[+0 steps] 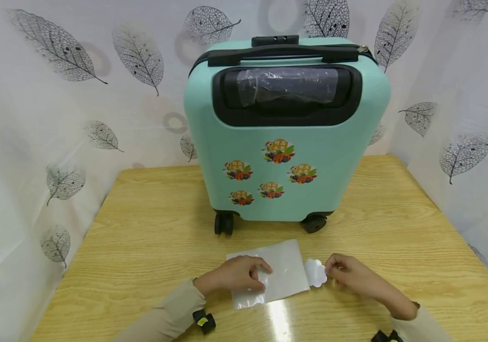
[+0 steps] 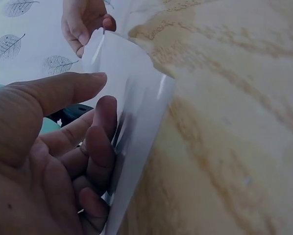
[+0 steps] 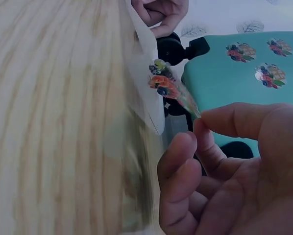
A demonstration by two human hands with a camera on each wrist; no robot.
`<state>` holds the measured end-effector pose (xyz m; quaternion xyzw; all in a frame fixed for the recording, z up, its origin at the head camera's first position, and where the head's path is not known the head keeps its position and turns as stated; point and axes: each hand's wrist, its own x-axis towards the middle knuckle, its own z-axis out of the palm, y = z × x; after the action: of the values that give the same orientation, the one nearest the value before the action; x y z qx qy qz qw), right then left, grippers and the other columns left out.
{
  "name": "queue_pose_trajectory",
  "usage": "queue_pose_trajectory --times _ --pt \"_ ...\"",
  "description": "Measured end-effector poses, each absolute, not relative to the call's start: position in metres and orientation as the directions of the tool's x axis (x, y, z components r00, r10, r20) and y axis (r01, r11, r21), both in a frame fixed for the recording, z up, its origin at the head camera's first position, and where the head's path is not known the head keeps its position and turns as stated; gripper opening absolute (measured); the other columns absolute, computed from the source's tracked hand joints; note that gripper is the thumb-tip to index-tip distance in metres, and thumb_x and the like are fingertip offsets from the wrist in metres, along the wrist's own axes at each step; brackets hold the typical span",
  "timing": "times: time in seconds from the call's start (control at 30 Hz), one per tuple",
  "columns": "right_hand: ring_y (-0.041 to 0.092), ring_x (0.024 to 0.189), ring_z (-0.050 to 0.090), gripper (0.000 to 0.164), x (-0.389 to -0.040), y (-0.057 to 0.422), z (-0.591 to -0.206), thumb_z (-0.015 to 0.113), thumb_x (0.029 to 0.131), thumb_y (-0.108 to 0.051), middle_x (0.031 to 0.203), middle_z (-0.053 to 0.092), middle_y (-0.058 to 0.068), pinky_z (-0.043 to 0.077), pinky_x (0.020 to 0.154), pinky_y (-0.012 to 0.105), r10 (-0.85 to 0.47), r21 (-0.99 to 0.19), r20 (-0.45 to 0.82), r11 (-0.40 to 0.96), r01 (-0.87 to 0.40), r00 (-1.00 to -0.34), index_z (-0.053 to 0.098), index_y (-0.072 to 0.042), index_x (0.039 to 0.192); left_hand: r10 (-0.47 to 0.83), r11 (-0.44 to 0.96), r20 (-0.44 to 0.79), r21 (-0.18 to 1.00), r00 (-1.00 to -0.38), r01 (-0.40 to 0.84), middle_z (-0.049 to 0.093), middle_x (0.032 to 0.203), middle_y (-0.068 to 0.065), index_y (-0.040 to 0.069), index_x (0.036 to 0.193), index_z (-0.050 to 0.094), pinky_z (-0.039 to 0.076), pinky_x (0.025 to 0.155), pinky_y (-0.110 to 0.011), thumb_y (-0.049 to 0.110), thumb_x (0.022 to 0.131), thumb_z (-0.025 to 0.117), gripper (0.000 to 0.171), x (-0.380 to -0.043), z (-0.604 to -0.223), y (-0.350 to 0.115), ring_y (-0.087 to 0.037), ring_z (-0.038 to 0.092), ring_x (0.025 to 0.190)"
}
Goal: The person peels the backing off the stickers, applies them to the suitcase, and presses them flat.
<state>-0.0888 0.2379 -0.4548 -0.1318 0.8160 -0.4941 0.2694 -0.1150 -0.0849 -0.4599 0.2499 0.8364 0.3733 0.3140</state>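
My right hand [image 1: 352,275] pinches the edge of a sticker [image 1: 316,272] between thumb and forefinger. In the head view the sticker's scalloped white back shows; in the right wrist view its colourful fruit print [image 3: 165,88] is visible. A white sheet in a clear plastic sleeve [image 1: 287,268] lies beside it on the table, its right edge close to the sticker. My left hand [image 1: 237,273] rests on the left part of this sheet, fingers bent lightly against it and thumb held apart, as the left wrist view shows [image 2: 63,147].
A mint-green suitcase [image 1: 286,204] stands on the wooden table [image 1: 154,228] behind the sheet. Several fruit stickers [image 1: 279,151] are on its front, below a black handle recess [image 1: 286,114]. A leaf-patterned curtain [image 1: 141,114] hangs around the table.
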Motion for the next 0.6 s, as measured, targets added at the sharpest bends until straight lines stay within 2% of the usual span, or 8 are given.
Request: queue_pose_trajectory --times 0.23,0.4,0.6 --pt "0.007 0.061 0.047 0.026 -0.089 0.249 -0.447 0.043 0.104 -0.02 0.086 0.053 0.007 0.04 0.048 0.025 -0.499 -0.9 -0.328 0.422 0.106 -0.802 0.051 0.005 0.105 0.649 0.553 -0.338 0.825 -0.681 0.117 0.062 0.071 0.005 0.012 0.115 0.066 0.038 0.052 -0.018 0.014 0.085 0.073 0.031 -0.115 -0.457 -0.087 -0.005 0.051 0.058" --pt "0.008 0.058 0.043 0.026 -0.088 0.253 -0.442 0.041 0.104 -0.02 0.077 0.049 0.004 0.038 0.047 0.028 -0.508 -0.909 -0.329 0.399 0.121 -0.796 0.049 0.006 0.105 0.666 0.495 -0.292 0.862 -0.686 0.114 0.061 0.072 0.005 0.013 0.115 0.066 0.042 0.055 -0.019 0.017 0.088 0.071 0.027 -0.116 -0.457 -0.089 -0.006 0.054 0.059" --pt "0.011 0.057 0.042 0.027 -0.088 0.255 -0.44 0.038 0.105 -0.018 0.078 0.048 0.003 0.034 0.047 0.033 -0.531 -0.931 -0.288 0.351 0.103 -0.797 0.047 0.008 0.105 0.679 0.412 -0.202 0.901 -0.706 0.138 0.06 0.076 0.003 0.009 0.114 0.067 0.045 0.059 -0.019 0.018 0.09 0.068 0.025 -0.118 -0.452 -0.084 -0.004 0.053 0.063"
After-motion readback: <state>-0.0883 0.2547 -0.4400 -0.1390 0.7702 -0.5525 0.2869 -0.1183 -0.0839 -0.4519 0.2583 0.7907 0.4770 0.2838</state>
